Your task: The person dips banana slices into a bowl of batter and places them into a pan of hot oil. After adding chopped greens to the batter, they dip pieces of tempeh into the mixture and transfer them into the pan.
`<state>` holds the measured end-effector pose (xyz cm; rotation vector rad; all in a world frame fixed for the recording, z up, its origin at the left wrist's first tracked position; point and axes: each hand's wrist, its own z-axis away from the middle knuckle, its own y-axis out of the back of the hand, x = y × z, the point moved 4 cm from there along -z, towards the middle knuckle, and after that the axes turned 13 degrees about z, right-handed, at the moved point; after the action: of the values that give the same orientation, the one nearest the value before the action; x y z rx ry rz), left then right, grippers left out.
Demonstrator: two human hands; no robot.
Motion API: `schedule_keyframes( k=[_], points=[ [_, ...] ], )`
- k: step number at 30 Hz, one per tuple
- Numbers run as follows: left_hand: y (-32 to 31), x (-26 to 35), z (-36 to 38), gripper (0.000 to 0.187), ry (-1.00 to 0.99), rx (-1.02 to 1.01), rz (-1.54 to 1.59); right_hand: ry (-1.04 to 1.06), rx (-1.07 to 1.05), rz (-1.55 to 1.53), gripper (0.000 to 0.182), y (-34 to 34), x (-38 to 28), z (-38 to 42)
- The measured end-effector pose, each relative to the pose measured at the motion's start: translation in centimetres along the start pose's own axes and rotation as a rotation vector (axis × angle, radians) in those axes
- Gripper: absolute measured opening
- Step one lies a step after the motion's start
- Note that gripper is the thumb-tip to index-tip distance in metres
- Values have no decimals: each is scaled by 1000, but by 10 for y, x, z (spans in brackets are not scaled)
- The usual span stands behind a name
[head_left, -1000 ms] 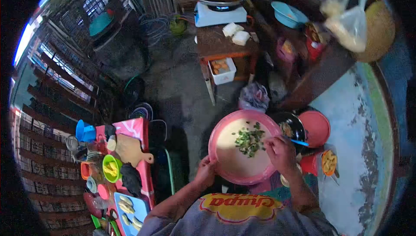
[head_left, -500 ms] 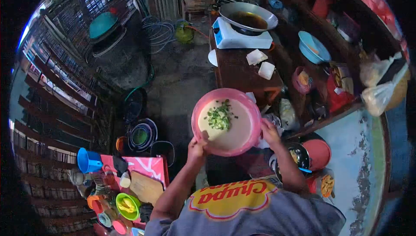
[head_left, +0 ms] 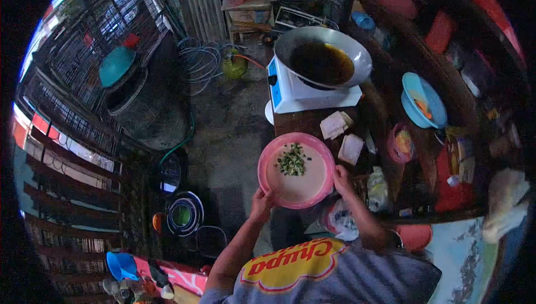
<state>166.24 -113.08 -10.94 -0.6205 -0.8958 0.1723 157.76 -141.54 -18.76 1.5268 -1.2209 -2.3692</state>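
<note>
Between my two hands is a pink bowl [head_left: 268, 185] of pale cream-coloured batter [head_left: 312, 184]. A heap of chopped green onion [head_left: 292, 160] floats on the batter. My left hand [head_left: 261, 203] grips the bowl's near left rim, thumb on top. On the right side, my right hand [head_left: 341, 180] holds the rim too; its lower fingers are hidden. Beyond the bowl, a wide metal wok [head_left: 357, 53] with dark oil [head_left: 324, 64] sits on a white stove [head_left: 321, 98]. Two pale, flat stacks [head_left: 350, 149] lie on the table just past the bowl.
On the right of the dark table stand a light blue basin [head_left: 410, 106] with orange pieces and a pink container [head_left: 397, 153]. A blue pitcher [head_left: 121, 266] is at lower left. A hose [head_left: 201, 61] coils on the floor near a green gas cylinder [head_left: 234, 66].
The bowl has moved forward, closer to the stove and over the table's near end, with both hands still on it. The view has shifted, so the wok appears larger and lower.
</note>
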Motion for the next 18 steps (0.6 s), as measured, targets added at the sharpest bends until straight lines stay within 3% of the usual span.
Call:
schedule_keyframes(
  k=[3, 8, 10, 11, 15, 16, 17, 18],
  points=[
    [-7, -7, -36, 23, 35, -36, -61, -159, 4, -112, 31, 30, -54, 7],
    [-27, -6, -77, 24, -4, -70, -60, -124, -16, 109, 27, 44, -47, -31],
    [-35, -2, -85, 26, 22, -68, -56, -32, 130, 226, 24, 45, -48, -42],
    [-34, 0, -90, 28, 22, -51, -168, 55, 114, 166, 22, 53, -60, -38],
    [-31, 9, -93, 34, 7, 41, -472, -34, 95, 189, 23, 58, -77, -44],
    [-30, 14, -79, 34, 14, 82, -455, -32, 18, 433, 23, 59, -84, -46],
    [-32, 27, -64, 32, -105, 178, -481, -5, 25, 470, 22, 63, -94, -42],
    [-40, 35, -57, 29, -221, 232, -514, 210, 159, 552, 22, 65, -100, -45]
  ],
)
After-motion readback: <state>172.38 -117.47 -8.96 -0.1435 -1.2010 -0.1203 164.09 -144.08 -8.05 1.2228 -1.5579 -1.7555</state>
